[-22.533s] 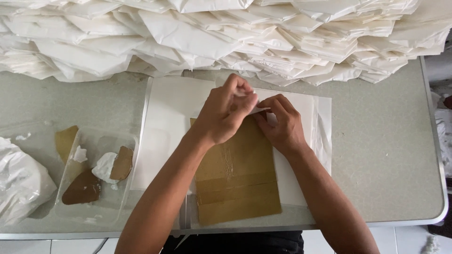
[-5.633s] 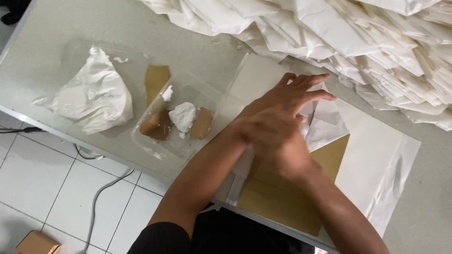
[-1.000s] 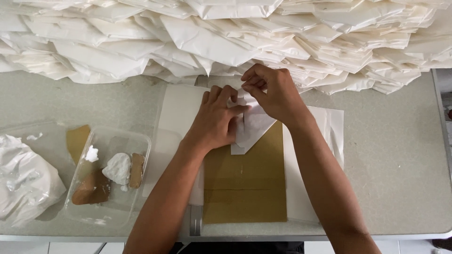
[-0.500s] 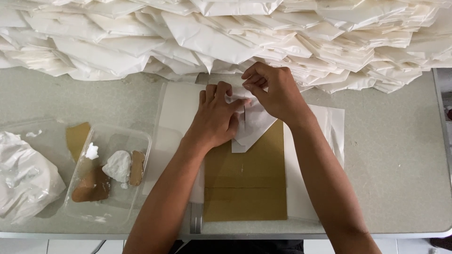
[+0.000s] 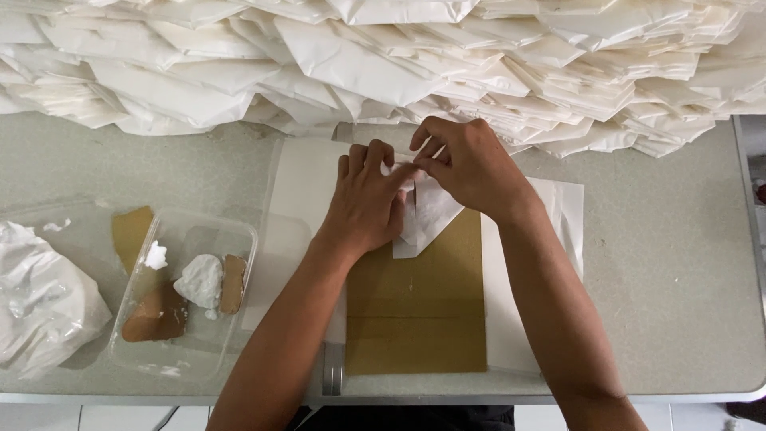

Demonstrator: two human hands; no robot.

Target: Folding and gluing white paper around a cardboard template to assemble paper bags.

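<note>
**Both hands fold a white sheet on the cardboard**

The right hand (image 5: pixel 472 164) pinches the top edge of the sheet (image 5: pixel 431 215) between thumb and fingertips, seemingly to turn it over. The left hand (image 5: pixel 369 201) lies flat, fingers together, pinning it against the cardboard (image 5: pixel 419 307) near the bench's front edge. A stack of folded sheets (image 5: pixel 383 56) crowds the back edge; a clear tub (image 5: pixel 163 363) of paste sits left.

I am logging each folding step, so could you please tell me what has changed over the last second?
Hardly anything: both hands remain on the white paper over the brown cardboard. The left hand presses it flat; the right hand pinches its top edge. The plastic tray and paper pile are unmoved.
</note>
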